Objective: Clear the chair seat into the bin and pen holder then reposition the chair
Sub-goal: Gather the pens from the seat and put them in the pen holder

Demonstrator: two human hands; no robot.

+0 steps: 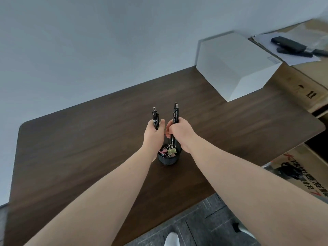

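Note:
A small round black pen holder [169, 160] stands on the dark wooden table [85, 142], with several coloured binder clips inside. Just above it, my left hand [154, 132] grips a black pen [155, 118] held upright. My right hand [179, 130] grips another black pen [175, 113], also upright, and its lower tip points down into the holder. The two hands are close together, almost touching. The chair and the bin are out of view.
A white box [236, 66] sits at the table's far right corner. Cardboard boxes [301, 82] stand to the right, with papers and black devices [287, 43] on top. A grey wall runs behind the table. Grey floor and a white shoe [171, 239] show below the near edge.

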